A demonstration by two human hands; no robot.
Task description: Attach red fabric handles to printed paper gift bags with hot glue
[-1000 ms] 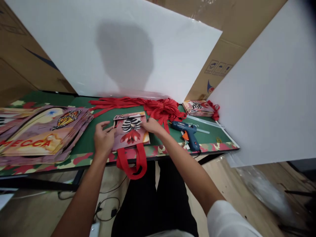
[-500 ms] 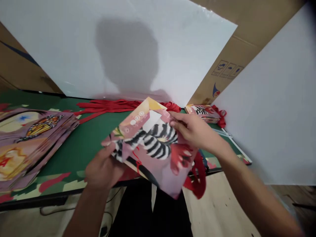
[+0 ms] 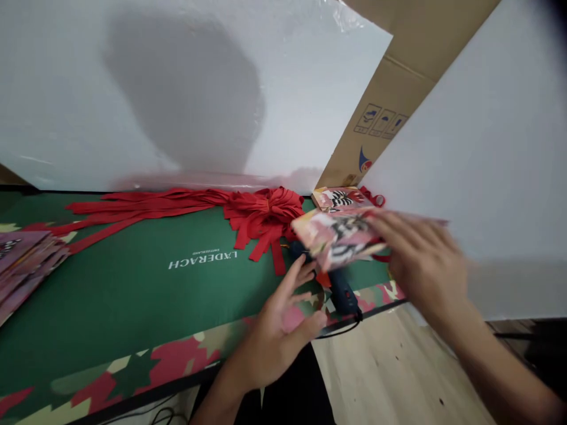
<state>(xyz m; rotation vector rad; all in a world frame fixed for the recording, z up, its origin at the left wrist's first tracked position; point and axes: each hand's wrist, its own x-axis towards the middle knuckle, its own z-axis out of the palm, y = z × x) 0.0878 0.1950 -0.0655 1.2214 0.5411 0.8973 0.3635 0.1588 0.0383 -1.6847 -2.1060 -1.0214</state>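
Note:
My right hand (image 3: 427, 268) is closed on a flat paper bag (image 3: 341, 236) with a zebra-stripe and pink print, blurred by motion. It holds the bag just in front of a small stack of similar printed bags (image 3: 339, 198) at the back right. My left hand (image 3: 283, 330) is open and holds nothing, its fingers spread above the table's front edge. By its fingertips lies a dark blue corded tool (image 3: 343, 292) with an orange part, which looks like a glue gun. The bag covers some of this tool.
A bundle of red ribbons (image 3: 268, 209) lies along the back of the green table (image 3: 199, 307). Larger printed sheets or bags (image 3: 26, 265) are stacked at the left. White panels (image 3: 287, 106) and a cardboard strip (image 3: 381, 118) stand behind. A black cord (image 3: 341, 332) hangs over the front edge.
My left hand has let go of the bag and moved right, towards the blue tool. My right hand has carried the bag right, towards the small stack. The view has turned right.

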